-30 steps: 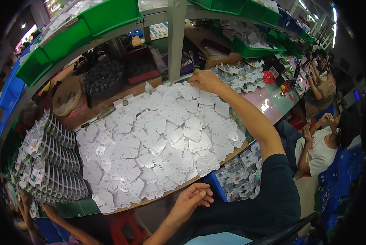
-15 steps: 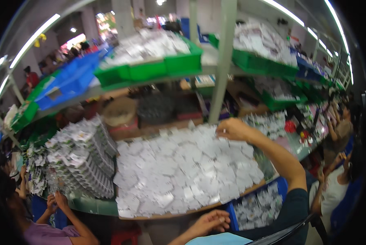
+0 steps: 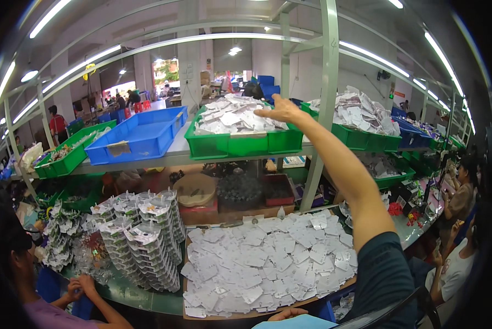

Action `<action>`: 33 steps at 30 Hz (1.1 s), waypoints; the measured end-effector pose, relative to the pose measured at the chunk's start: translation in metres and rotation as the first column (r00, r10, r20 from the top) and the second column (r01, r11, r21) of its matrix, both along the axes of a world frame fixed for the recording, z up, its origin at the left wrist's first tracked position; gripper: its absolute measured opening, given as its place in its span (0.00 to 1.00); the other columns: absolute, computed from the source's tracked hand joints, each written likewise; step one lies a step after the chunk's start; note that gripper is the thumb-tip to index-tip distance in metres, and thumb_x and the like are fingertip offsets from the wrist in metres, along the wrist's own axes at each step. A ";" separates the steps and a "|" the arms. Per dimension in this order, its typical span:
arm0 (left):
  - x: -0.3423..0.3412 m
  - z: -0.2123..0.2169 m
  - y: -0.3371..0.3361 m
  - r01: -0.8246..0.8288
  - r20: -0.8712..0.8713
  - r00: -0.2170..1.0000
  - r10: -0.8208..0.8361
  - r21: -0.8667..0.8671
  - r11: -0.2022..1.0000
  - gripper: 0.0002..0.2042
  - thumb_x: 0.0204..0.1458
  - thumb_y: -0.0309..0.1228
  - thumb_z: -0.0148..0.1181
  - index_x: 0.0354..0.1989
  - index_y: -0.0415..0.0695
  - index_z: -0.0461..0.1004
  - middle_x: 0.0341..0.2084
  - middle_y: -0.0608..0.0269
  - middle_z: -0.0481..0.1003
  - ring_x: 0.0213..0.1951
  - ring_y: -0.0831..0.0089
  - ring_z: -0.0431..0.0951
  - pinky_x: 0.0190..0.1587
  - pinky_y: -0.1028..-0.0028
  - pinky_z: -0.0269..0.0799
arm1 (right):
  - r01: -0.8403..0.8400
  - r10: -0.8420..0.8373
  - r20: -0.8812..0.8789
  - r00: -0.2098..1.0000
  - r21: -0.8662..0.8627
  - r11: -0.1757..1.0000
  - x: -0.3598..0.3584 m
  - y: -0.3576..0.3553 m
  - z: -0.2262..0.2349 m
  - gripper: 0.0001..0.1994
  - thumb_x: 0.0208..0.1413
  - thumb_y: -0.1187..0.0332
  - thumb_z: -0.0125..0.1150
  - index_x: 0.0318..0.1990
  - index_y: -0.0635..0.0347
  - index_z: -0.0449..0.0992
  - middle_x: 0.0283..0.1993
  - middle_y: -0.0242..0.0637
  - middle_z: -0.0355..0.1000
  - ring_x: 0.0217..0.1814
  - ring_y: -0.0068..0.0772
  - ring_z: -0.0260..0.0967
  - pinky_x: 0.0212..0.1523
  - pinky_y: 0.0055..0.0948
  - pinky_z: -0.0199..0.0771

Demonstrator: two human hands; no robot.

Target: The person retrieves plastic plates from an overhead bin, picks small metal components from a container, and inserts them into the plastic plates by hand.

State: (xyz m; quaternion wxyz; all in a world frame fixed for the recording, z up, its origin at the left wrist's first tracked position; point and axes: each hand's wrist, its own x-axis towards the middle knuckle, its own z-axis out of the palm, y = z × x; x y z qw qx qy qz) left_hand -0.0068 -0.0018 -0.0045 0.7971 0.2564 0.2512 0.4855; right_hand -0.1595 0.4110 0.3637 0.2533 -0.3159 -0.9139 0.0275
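Note:
Stretched far forward over the shelf, my right hand is above the right side of a green bin heaped with flat white plastic pieces. Its fingers are spread apart and nothing shows in them. At the lower edge my left hand is only partly in view, its fingers hidden by a light blue cloth. On the bench below my right arm, a cardboard sheet is covered with many white plastic pieces in a flat layer.
Tall stacks of white-and-green parts stand left of the sheet. A blue bin and another green bin flank mine on the shelf. A metal post rises beside my right arm. Co-workers sit left and right.
My right hand has risen from the sheet of white pieces to the green bin on the shelf. My left hand has dropped toward the lower edge. The view has tilted up.

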 end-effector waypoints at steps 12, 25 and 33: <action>-0.027 -0.003 -0.011 -0.004 0.009 1.000 0.004 0.013 1.000 0.18 0.65 0.31 0.55 0.61 0.38 0.65 0.51 0.53 0.73 0.51 0.65 0.77 0.53 0.67 0.74 | 0.096 -0.004 0.431 0.902 -0.191 0.977 -0.034 0.008 -0.004 0.54 0.42 0.35 0.63 0.69 0.71 0.59 0.67 0.62 0.63 0.67 0.58 0.64 0.66 0.45 0.66; -0.030 0.001 -0.014 -0.060 0.024 0.998 0.061 -0.026 0.998 0.19 0.64 0.31 0.55 0.61 0.39 0.65 0.52 0.51 0.73 0.52 0.62 0.76 0.54 0.64 0.73 | 0.115 -0.124 0.311 0.942 0.046 0.992 -0.052 0.023 -0.029 0.38 0.44 0.44 0.67 0.59 0.61 0.74 0.61 0.52 0.71 0.59 0.54 0.72 0.57 0.42 0.76; -0.037 0.001 -0.013 -0.072 0.018 0.997 0.073 -0.021 0.997 0.19 0.64 0.30 0.55 0.61 0.39 0.65 0.52 0.49 0.72 0.52 0.60 0.76 0.55 0.62 0.73 | 0.047 -0.125 0.275 0.953 0.274 0.961 -0.027 0.084 -0.017 0.23 0.40 0.59 0.69 0.45 0.62 0.82 0.50 0.51 0.78 0.51 0.48 0.77 0.54 0.41 0.77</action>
